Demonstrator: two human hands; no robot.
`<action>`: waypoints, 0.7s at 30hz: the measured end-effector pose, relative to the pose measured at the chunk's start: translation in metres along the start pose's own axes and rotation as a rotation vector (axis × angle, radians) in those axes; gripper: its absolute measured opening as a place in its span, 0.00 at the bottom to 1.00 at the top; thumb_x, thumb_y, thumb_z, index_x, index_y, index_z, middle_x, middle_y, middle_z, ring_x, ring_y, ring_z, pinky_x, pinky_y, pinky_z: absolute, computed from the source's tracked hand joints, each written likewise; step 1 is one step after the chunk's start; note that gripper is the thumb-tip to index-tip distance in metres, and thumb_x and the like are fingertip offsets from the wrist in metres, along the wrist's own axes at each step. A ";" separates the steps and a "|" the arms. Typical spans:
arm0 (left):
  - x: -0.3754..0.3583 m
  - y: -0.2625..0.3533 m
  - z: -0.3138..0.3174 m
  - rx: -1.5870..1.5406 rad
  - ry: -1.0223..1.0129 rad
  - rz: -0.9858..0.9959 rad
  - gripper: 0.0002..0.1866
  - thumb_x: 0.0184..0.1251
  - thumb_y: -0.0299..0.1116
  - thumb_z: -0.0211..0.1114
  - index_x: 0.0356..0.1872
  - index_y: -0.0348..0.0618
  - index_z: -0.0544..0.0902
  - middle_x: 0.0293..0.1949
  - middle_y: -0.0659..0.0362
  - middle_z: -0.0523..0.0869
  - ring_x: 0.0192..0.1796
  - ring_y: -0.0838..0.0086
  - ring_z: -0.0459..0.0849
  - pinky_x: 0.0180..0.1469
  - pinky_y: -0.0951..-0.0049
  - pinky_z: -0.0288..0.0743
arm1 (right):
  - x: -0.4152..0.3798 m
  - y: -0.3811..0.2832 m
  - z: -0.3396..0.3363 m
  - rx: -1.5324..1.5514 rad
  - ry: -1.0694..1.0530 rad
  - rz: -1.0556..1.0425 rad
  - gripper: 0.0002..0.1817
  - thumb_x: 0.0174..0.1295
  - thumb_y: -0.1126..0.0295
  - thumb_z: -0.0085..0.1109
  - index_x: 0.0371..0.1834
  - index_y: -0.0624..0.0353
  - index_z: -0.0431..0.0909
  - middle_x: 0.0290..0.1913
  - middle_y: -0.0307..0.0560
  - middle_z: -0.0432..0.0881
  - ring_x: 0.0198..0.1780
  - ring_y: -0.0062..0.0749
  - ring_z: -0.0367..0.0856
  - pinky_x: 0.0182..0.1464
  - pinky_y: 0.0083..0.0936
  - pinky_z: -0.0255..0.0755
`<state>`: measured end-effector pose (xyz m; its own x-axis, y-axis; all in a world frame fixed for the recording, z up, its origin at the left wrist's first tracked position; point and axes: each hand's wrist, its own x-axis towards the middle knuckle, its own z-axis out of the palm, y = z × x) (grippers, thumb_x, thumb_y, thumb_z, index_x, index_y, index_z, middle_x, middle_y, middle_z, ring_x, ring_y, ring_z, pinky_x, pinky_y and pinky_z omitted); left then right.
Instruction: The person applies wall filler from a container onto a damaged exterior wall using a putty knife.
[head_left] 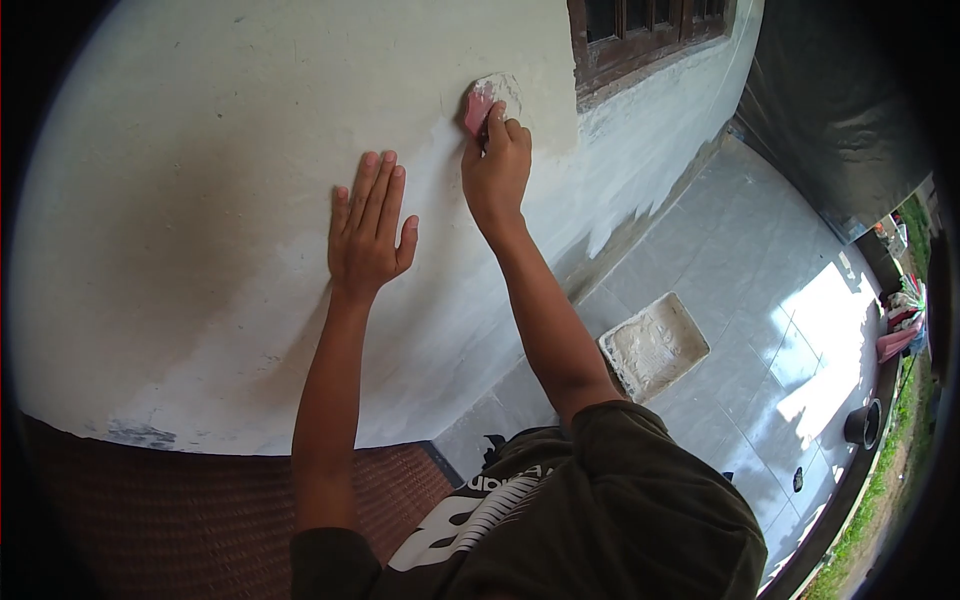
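A small pink-red block [481, 104], its top smeared white with a crumpled whitish sheet around it, sits pressed against the pale wall [200, 150] just left of the dark wooden window frame [640, 40]. The right hand [495, 170] grips the block with its fingers [497, 122] curled closed over it, while the left hand [368, 232] lies flat on the wall below and to the left, fingers straight and close together, holding nothing. Left of both hands the wall runs broad and bare; to the right it ends at the window frame, and down on the tiled floor [760, 300] a white-caked tray [654, 345] lies well apart from the hands.
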<state>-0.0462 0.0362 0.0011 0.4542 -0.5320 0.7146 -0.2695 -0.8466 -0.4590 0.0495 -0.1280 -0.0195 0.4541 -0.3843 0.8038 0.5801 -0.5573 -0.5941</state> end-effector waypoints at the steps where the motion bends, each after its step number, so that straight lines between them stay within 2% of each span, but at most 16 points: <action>1: 0.000 0.000 0.000 0.001 -0.001 -0.001 0.29 0.74 0.40 0.48 0.71 0.34 0.69 0.74 0.54 0.71 0.79 0.63 0.61 0.81 0.54 0.30 | -0.004 -0.005 0.004 0.031 0.002 0.007 0.28 0.52 0.85 0.61 0.61 0.78 0.74 0.32 0.52 0.77 0.37 0.45 0.74 0.40 0.36 0.70; 7: -0.001 -0.002 0.001 -0.010 0.011 0.003 0.29 0.75 0.39 0.47 0.71 0.32 0.69 0.74 0.52 0.71 0.79 0.62 0.61 0.81 0.53 0.28 | -0.035 -0.038 -0.001 0.156 -0.103 0.056 0.31 0.51 0.84 0.62 0.63 0.79 0.70 0.32 0.50 0.75 0.36 0.40 0.72 0.39 0.32 0.70; 10: -0.001 -0.001 0.002 0.001 0.021 -0.003 0.29 0.75 0.39 0.46 0.71 0.32 0.69 0.74 0.52 0.70 0.79 0.61 0.61 0.81 0.52 0.28 | -0.047 -0.052 -0.032 0.419 -0.167 0.115 0.29 0.52 0.86 0.59 0.63 0.72 0.76 0.27 0.45 0.72 0.27 0.27 0.72 0.31 0.23 0.69; 12: 0.000 -0.001 0.000 -0.005 0.013 0.000 0.29 0.75 0.39 0.46 0.71 0.32 0.69 0.74 0.52 0.71 0.79 0.61 0.61 0.81 0.52 0.28 | -0.040 -0.052 -0.054 0.541 -0.196 0.079 0.30 0.49 0.85 0.60 0.62 0.70 0.77 0.26 0.47 0.72 0.25 0.30 0.72 0.28 0.26 0.69; 13: 0.000 -0.001 -0.001 -0.011 0.008 0.004 0.29 0.74 0.39 0.47 0.71 0.32 0.69 0.74 0.52 0.71 0.79 0.61 0.61 0.81 0.52 0.28 | -0.032 -0.046 -0.054 0.539 -0.087 0.037 0.29 0.49 0.86 0.59 0.60 0.70 0.78 0.25 0.45 0.71 0.23 0.26 0.70 0.26 0.23 0.68; 14: -0.001 -0.001 -0.001 -0.011 0.005 0.000 0.29 0.74 0.39 0.47 0.71 0.32 0.69 0.74 0.52 0.71 0.79 0.61 0.61 0.81 0.52 0.28 | -0.023 -0.039 -0.053 0.533 -0.024 0.076 0.29 0.50 0.86 0.59 0.61 0.70 0.78 0.25 0.45 0.72 0.23 0.26 0.70 0.26 0.23 0.67; 16: -0.001 -0.001 0.001 -0.017 0.006 0.000 0.29 0.74 0.39 0.47 0.70 0.32 0.69 0.74 0.52 0.71 0.79 0.61 0.61 0.81 0.52 0.29 | -0.002 -0.020 -0.053 0.328 -0.027 0.111 0.28 0.53 0.86 0.58 0.62 0.73 0.76 0.29 0.47 0.74 0.29 0.30 0.73 0.31 0.25 0.70; 17: -0.001 -0.001 0.001 -0.015 0.010 -0.001 0.29 0.74 0.39 0.47 0.70 0.32 0.69 0.74 0.52 0.71 0.79 0.61 0.61 0.81 0.52 0.29 | 0.006 -0.015 -0.046 0.329 -0.026 0.107 0.28 0.53 0.86 0.58 0.62 0.73 0.76 0.29 0.47 0.74 0.29 0.30 0.73 0.31 0.25 0.70; 19: -0.001 -0.001 0.001 -0.015 0.015 0.003 0.29 0.74 0.38 0.47 0.70 0.31 0.69 0.73 0.52 0.71 0.79 0.61 0.61 0.81 0.52 0.30 | 0.015 -0.002 -0.032 0.127 -0.031 0.129 0.28 0.54 0.86 0.58 0.63 0.77 0.72 0.33 0.51 0.76 0.37 0.38 0.75 0.39 0.30 0.72; 20: -0.001 0.000 0.001 -0.013 0.018 0.007 0.29 0.74 0.38 0.47 0.70 0.31 0.69 0.73 0.52 0.71 0.79 0.61 0.61 0.81 0.52 0.30 | 0.015 0.000 -0.026 0.128 -0.026 0.127 0.28 0.54 0.86 0.58 0.63 0.77 0.72 0.33 0.51 0.76 0.37 0.38 0.75 0.39 0.30 0.72; 21: -0.001 0.000 0.001 -0.007 0.020 0.008 0.29 0.74 0.39 0.47 0.70 0.31 0.69 0.74 0.52 0.71 0.79 0.61 0.61 0.81 0.52 0.30 | 0.014 -0.002 -0.018 0.092 -0.078 0.144 0.29 0.55 0.85 0.58 0.63 0.78 0.71 0.35 0.53 0.76 0.40 0.42 0.75 0.42 0.33 0.72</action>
<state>-0.0461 0.0369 0.0002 0.4346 -0.5391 0.7214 -0.2789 -0.8422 -0.4614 0.0425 -0.1455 -0.0061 0.5859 -0.3951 0.7075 0.5631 -0.4293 -0.7061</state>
